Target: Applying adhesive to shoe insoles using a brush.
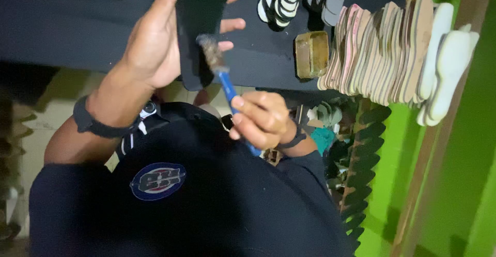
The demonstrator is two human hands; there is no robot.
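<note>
**Brush and black sole sheet, in hand**

Right hand [263, 120]: closed around blue brush handle [230, 92], bristle head [211, 51] up and leftward, long axis diagonal. Left hand [155, 40]: fingers spread, gripping black sole piece [199, 14], edge-on, upright. Likely light, flexible; best held by edges. Nearby: stacked insoles [387, 50], yellowish tin [312, 54], dark bench [62, 24].

wall [465, 184]: bright green | worktop [62, 29]: black | wooden post [439, 148] | light: dim, uneven
</note>
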